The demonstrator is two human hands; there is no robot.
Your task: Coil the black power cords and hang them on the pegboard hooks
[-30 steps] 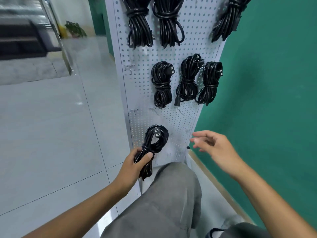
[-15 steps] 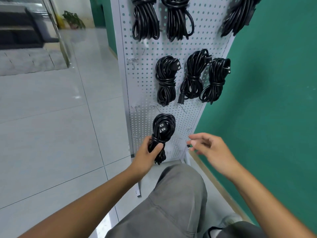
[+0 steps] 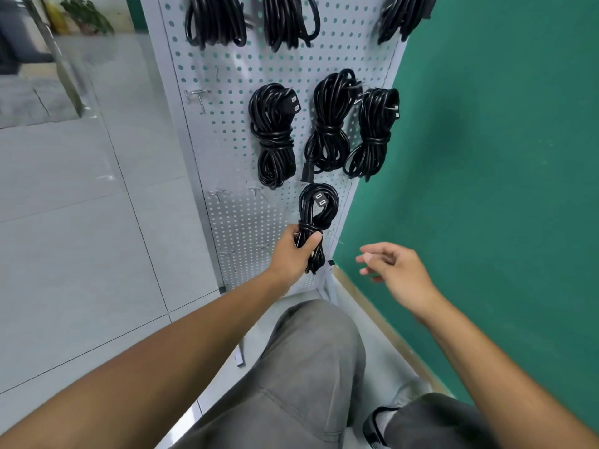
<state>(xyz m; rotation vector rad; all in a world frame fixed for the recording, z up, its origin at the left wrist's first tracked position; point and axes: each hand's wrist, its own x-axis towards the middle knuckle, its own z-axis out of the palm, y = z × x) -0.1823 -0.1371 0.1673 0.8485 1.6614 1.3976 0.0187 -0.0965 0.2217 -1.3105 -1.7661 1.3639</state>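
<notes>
Left of centre, bare hooks remained unfilled. At centre, the left hand gripped a coiled cord against the pegboard, below three hung coils. The right hand hovered relaxed, empty.

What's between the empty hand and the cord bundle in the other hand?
Nothing: the head view shows only pegboard edge and green wall behind the gap between right hand and held cord bundle.

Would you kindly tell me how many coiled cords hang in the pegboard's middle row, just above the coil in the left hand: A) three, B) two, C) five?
A: three coiled cords hang side by side on the pegboard, above the coil gripped by the left hand.
</notes>
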